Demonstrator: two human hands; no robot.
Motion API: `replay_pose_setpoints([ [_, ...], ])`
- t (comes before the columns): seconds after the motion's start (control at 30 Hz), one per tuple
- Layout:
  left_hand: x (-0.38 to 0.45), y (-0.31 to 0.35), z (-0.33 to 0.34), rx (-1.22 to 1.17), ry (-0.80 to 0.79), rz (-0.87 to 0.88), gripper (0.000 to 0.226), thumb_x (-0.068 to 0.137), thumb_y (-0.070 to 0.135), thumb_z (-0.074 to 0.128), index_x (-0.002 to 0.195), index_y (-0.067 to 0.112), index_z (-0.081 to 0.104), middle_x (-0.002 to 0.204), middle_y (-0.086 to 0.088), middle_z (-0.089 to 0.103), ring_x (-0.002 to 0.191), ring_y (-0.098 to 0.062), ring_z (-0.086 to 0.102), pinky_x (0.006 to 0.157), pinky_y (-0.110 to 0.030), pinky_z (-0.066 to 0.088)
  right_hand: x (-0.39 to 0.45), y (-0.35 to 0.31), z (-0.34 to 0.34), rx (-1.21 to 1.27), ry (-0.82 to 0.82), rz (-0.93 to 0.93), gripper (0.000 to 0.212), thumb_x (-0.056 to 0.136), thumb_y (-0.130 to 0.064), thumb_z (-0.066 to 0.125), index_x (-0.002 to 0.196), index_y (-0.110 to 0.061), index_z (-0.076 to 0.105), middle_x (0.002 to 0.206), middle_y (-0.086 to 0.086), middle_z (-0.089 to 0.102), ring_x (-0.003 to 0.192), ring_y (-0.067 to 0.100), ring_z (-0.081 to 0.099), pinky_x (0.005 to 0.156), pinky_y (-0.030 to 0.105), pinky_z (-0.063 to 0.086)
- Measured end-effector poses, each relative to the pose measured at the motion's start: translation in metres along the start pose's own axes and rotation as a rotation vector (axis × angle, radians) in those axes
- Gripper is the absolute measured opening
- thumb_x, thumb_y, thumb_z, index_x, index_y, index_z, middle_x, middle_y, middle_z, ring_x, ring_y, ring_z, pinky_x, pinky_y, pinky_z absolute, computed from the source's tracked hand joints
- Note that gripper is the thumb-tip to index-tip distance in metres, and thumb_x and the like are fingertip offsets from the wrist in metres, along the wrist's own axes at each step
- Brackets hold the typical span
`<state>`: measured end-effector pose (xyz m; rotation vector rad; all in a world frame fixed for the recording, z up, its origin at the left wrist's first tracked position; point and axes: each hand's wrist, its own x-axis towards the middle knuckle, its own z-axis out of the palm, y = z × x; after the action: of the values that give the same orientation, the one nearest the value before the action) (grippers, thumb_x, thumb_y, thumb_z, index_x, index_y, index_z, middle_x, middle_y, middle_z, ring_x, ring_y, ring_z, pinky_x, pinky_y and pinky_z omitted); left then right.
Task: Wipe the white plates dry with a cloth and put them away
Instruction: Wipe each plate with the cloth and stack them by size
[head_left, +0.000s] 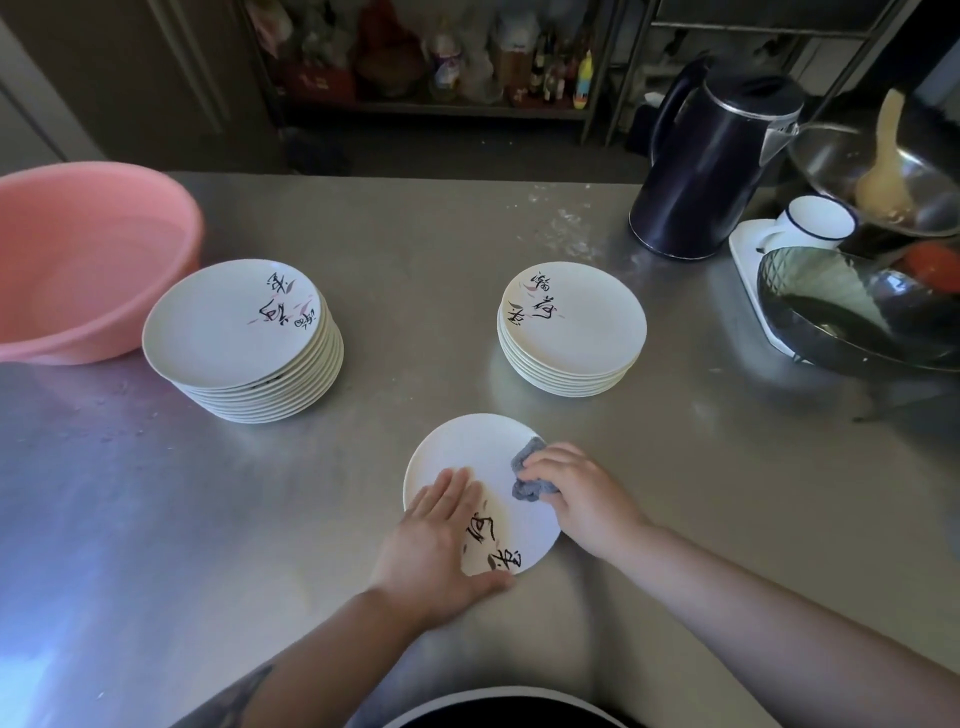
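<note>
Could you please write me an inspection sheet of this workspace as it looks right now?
Surface: steel counter, smudged.
Job's things: single plate flat near the front edge; left stack and right stack of white plates behind it; grey cloth on the single plate.
Clutter: pink basin, dark kettle, white mug, steel bowl, dark glass bowl.
Grippers: left hand flat on the plate; right hand grips the cloth.
Cables: nothing seen.
Surroundings: blurred shelf of bottles.

We count two stacks of white plates, a left stack (244, 338) and a right stack (571, 330), plus one single plate (483, 493), one grey cloth (530, 475), one pink basin (88, 260), one dark kettle (711, 166) and one white mug (815, 223).
</note>
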<state>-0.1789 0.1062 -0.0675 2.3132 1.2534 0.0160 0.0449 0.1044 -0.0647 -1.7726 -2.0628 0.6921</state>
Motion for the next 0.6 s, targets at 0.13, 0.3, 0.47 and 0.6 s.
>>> replay_pose_setpoints([
  [0.13,-0.001,-0.004,-0.001,-0.071,0.072,0.008,0.115,0.059,0.084,0.049,0.149,0.014,0.040,0.158,0.001,0.030,0.147,-0.020,0.027,0.119,-0.035,0.024,0.002,0.000,-0.006,0.010,-0.058,-0.050,0.039,0.078,0.012,0.056,0.106,-0.010,0.072,0.113,-0.001,0.067,0.115,0.019,0.052,0.096,0.028,0.043],
  [0.3,0.014,-0.033,-0.034,0.029,-0.123,0.216,0.128,0.054,0.096,0.042,0.157,0.023,0.017,0.159,0.016,-0.005,0.149,-0.006,-0.012,0.120,-0.027,-0.009,0.021,0.008,-0.020,0.052,-0.207,-0.086,0.040,0.078,0.012,0.055,0.103,-0.013,0.074,0.114,-0.005,0.067,0.113,0.008,0.051,0.093,0.004,0.030],
  [0.47,0.024,-0.043,-0.043,0.106,-0.256,0.241,0.124,0.061,0.080,0.068,0.157,0.030,0.006,0.155,0.022,-0.014,0.146,0.003,-0.014,0.118,-0.018,-0.009,0.031,0.010,-0.022,0.067,-0.236,-0.092,0.038,0.076,0.011,0.057,0.100,-0.013,0.075,0.112,-0.005,0.067,0.111,0.010,0.054,0.094,0.005,0.031],
  [0.6,0.023,-0.043,-0.038,0.081,-0.196,0.235,0.124,0.057,0.086,0.055,0.157,0.028,0.011,0.156,0.021,-0.007,0.143,0.007,-0.011,0.118,-0.017,-0.007,0.024,0.007,-0.016,0.066,-0.183,-0.077,0.040,0.078,0.011,0.054,0.105,-0.012,0.073,0.114,-0.003,0.066,0.113,0.012,0.052,0.093,0.003,0.029],
])
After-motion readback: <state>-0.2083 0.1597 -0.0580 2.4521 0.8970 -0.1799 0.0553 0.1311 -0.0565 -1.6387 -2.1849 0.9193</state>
